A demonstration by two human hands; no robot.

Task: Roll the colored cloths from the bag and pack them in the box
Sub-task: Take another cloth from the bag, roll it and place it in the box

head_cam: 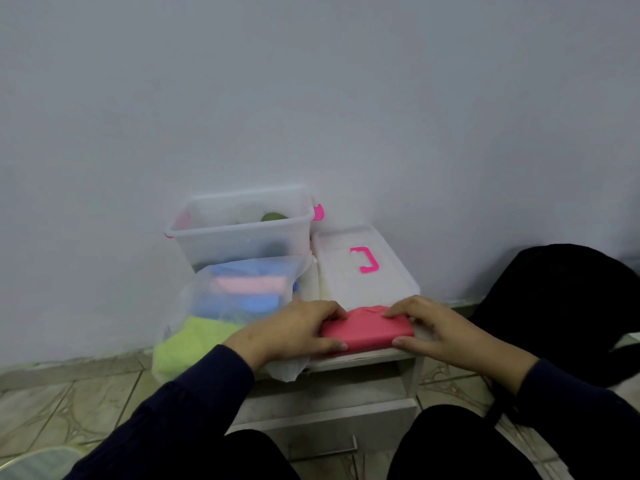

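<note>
Two hands work at the front edge of a small white table set against a pale wall. Far left on it sits a clear bag holding a lime cloth low down, with blue and pale pink cloths above. Behind the bag stands the clear box with pink latches; something green shows inside, too blurred to name. The left hand comes next, its fingers curled over the far left edge of a pink cloth and its thumb pressed along the near side. That cloth, rolled or folded thick, lies between the hands, touching both. Just behind it rests the box's lid with a pink handle. The right hand grips the cloth's right end, fingers on top, thumb at the near corner. Far right, something black sits on the floor.
</note>
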